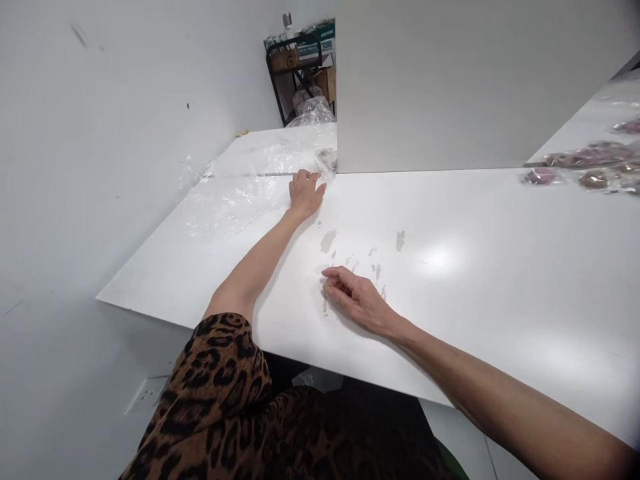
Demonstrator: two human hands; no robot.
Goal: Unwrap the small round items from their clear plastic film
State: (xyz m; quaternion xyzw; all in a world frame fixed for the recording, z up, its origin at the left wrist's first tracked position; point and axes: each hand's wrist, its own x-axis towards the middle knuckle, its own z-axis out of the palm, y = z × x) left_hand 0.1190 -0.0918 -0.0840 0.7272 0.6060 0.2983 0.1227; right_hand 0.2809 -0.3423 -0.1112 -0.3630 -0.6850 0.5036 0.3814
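My left hand (306, 194) reaches out to the far side of the white table (475, 267), beside the lower corner of the upright panel. Its thumb stands apart from the fingers, and the fingertips are at the edge of some crumpled clear plastic (327, 160). I see no grip on it. Nearer to me, my right hand (357, 300) rests on its side on the tabletop. Its fingers are loosely curled, with a gap between thumb and forefinger and nothing visible in them. Greyish worn patches (328, 241) mark the surface around it.
A tall grey-white panel (430, 87) rises along the table's back edge. Clear plastic sheeting (230, 200) lies at the left by the wall (100, 167). Behind stands a black rack (295, 50) with boxes. Wrapped pinkish items (543, 176) lie at the far right.
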